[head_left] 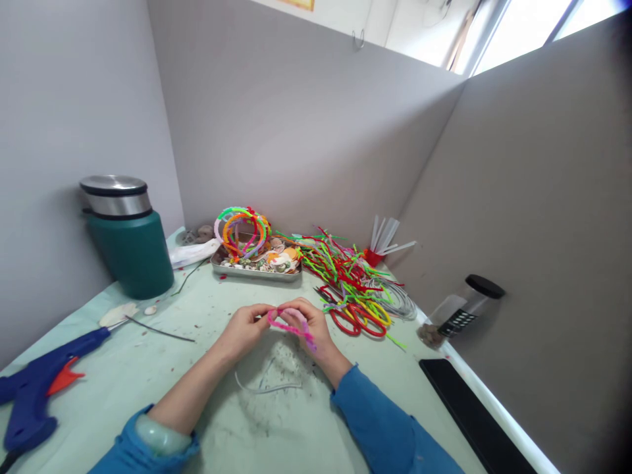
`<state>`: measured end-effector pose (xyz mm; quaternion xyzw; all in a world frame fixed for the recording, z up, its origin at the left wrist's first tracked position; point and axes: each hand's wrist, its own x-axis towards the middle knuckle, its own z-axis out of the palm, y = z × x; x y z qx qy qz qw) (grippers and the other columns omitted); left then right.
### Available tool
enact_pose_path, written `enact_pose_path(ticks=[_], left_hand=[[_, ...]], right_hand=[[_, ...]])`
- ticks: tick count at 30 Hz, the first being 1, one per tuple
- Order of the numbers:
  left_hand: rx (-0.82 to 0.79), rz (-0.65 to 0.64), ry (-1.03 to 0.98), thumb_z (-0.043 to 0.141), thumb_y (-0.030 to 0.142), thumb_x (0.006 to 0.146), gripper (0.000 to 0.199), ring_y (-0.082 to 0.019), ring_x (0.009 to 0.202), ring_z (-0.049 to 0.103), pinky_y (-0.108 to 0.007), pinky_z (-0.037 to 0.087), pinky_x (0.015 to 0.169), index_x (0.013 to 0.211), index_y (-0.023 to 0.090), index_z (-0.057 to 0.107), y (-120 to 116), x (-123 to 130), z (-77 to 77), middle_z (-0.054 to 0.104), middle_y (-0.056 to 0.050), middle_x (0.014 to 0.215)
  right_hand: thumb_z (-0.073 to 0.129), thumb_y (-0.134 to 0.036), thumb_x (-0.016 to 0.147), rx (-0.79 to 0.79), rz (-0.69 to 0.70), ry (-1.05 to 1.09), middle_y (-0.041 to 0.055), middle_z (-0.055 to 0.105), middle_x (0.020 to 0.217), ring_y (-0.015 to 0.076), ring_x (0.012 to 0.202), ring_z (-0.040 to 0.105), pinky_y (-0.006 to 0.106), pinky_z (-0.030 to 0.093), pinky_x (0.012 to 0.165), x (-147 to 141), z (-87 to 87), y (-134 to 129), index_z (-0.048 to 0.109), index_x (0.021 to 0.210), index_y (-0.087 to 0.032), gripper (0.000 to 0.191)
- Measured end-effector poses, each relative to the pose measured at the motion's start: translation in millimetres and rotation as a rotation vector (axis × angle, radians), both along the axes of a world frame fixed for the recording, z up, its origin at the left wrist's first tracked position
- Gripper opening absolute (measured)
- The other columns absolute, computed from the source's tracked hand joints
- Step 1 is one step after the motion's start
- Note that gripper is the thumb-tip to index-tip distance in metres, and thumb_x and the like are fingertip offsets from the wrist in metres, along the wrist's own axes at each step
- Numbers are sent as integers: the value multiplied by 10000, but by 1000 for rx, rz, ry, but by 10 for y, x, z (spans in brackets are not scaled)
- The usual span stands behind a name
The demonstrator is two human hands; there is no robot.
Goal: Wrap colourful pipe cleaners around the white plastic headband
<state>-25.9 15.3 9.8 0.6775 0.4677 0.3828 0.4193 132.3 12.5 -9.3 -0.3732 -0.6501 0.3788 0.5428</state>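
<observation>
Both my hands meet above the middle of the pale green table cover [222, 421]. Between them is a pink and purple fuzzy pipe cleaner [291, 327], bent into a loop. My left hand [247, 329] pinches its left end between thumb and fingers. The fingers of my right hand [313, 329] close on the top of the loop, and its purple part lies against the palm. On the cover below my hands rests a thin white wire [269, 390].
A glue gun [54, 375] and teal bottle [131, 253] stand left. Behind are a metal tray [257, 273] with colourful rings [241, 234] and piled pipe cleaners [340, 263]. Red-handled scissors [365, 320], a jar [459, 313] and a black slab [469, 415] are right.
</observation>
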Motion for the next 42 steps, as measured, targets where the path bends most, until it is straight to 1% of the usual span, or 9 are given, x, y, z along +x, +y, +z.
enact_pose_path(ticks=[3,6,13,16,20,24,32,39,42], left_hand=[[-96,27,-19,478,512,723,379,-100,423,405,-207,284,427,633,162,592,-19,13,12,457,50,428],[-241,71,-78,476,582,690,427,-58,333,234,-203,163,368,561,175,475,-31,28,36,277,94,365],[-505,10,-289,588,516,631,369,-36,316,193,-197,116,338,585,179,447,-51,9,100,302,106,391],[-488,12,-305,591,505,639,365,-35,320,192,-197,112,337,580,178,442,-54,-9,99,294,106,396],[-411,22,-261,573,512,653,363,-38,334,223,-196,142,345,602,166,479,-51,-32,120,313,99,415],[-369,24,-135,565,537,629,390,-41,339,253,-206,166,355,591,157,490,-28,-39,111,352,87,431],[-253,128,79,539,485,652,346,-48,325,249,-201,152,376,540,168,459,10,-17,49,307,94,350],[-424,70,23,556,520,635,382,-46,308,229,-206,135,350,526,181,416,-22,-52,82,327,88,375],[-292,125,73,538,523,661,386,-49,307,253,-197,163,352,531,167,460,-20,-47,56,330,85,362]], right_hand=[[608,-345,754,20,-6,-39,46,584,796,159,721,537,246,422,583,9,2,7,677,832,-220,163],[605,-335,760,19,4,-52,49,577,814,159,717,534,251,424,580,13,2,7,676,845,-223,158],[620,-320,752,78,49,-37,55,586,803,168,746,546,281,441,655,-12,63,-43,695,814,-231,132],[638,-332,728,-12,57,2,50,596,815,142,667,540,255,437,586,-31,54,-48,682,837,-219,163],[599,-382,741,-286,144,130,7,589,683,77,454,462,198,363,414,-40,16,-22,633,892,-185,250],[508,-438,795,-426,264,232,3,593,643,74,416,483,175,346,366,-9,-10,9,576,898,-164,301],[649,-292,695,-386,277,153,-72,509,508,43,347,394,154,310,336,-18,29,-20,525,809,-164,211],[640,-275,694,-371,341,75,-59,521,556,46,376,412,155,314,348,-38,72,-75,528,831,-165,208],[612,-288,719,-366,288,96,-68,500,530,43,363,385,154,298,339,-36,33,-49,518,822,-170,183]])
